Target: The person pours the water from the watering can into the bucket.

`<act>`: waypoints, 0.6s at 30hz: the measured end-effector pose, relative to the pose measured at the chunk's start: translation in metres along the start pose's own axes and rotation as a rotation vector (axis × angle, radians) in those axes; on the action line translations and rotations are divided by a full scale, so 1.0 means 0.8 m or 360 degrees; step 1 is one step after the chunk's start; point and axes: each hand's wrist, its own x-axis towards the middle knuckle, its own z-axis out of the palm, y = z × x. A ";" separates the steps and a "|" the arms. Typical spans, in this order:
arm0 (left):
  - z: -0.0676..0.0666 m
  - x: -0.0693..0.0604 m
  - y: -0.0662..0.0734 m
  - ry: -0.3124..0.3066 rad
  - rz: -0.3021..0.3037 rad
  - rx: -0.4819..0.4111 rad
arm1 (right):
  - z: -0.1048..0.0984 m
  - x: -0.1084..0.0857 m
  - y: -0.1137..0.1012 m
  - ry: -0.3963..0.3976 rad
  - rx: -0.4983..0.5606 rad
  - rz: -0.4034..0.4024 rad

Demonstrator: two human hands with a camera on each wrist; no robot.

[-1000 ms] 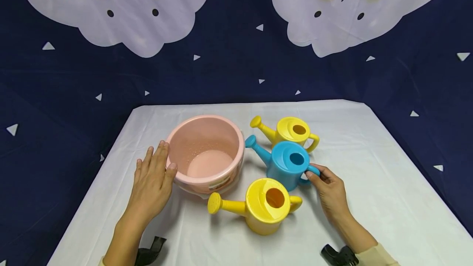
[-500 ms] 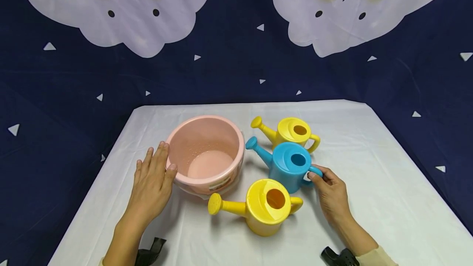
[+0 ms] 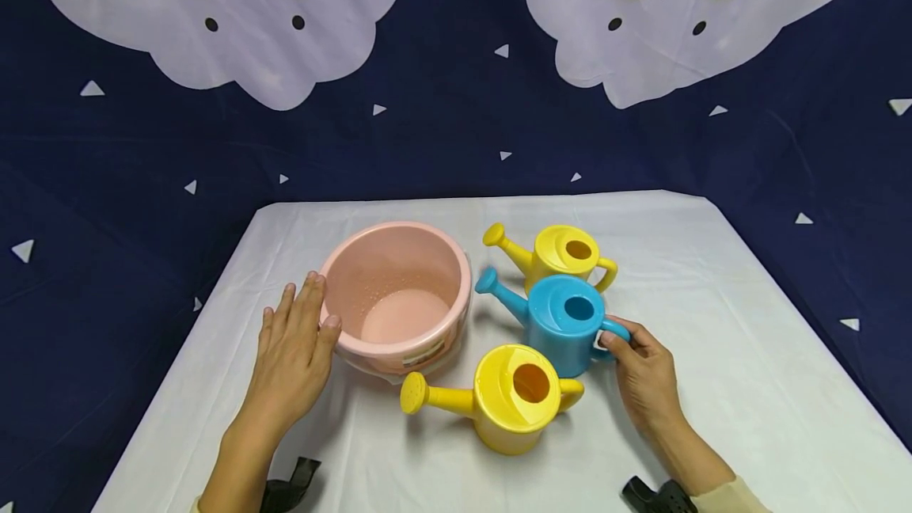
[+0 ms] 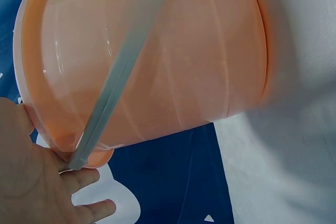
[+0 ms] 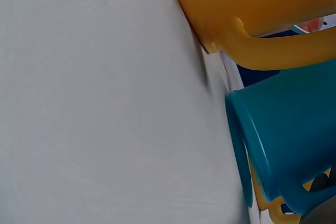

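Right hand (image 3: 647, 378): pinched the blue can (image 3: 556, 323) by its handle (image 3: 618, 328), thumb and fingers close together.
Left hand (image 3: 295, 347): touched the pink bucket (image 3: 395, 351) with straight fingers, holding nothing.
Good hold: a firm pinch and slow, level hand seemed best, so the can would not knock the near yellow can (image 3: 509, 402) or far yellow can (image 3: 550, 252).
Blue can's spot: between both yellow cans, spout (image 3: 504, 294) toward the bucket.
Blue can's look: shiny, round, about upright, with one dark hole (image 3: 579, 308) on top.

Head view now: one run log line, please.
left hand: touches pink bucket; right hand: holds blue can by handle; front yellow can, rear yellow can: upright
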 end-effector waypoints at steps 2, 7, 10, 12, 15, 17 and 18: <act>0.000 0.000 0.000 0.0001 0.0002 0.0001 | 0.000 0.000 -0.002 -0.0017 0.0024 -0.0013; 0.001 0.000 -0.001 0.0006 0.0009 0.0002 | -0.001 -0.002 -0.006 -0.0035 0.0050 -0.0030; 0.001 0.000 -0.001 0.0006 0.0010 0.0001 | -0.002 -0.003 -0.009 -0.0043 0.0061 -0.0041; 0.001 0.000 -0.001 0.0007 0.0010 0.0001 | -0.003 -0.004 -0.011 -0.0051 0.0063 -0.0051; 0.001 0.000 -0.001 0.0007 0.0011 -0.0004 | -0.005 -0.004 -0.015 -0.0075 0.0069 -0.0067; 0.001 0.000 0.000 0.0009 0.0012 -0.0006 | -0.005 -0.004 -0.018 -0.0086 0.0068 -0.0076; 0.001 0.001 0.000 0.0009 0.0012 -0.0005 | -0.006 -0.004 -0.020 -0.0097 0.0068 -0.0080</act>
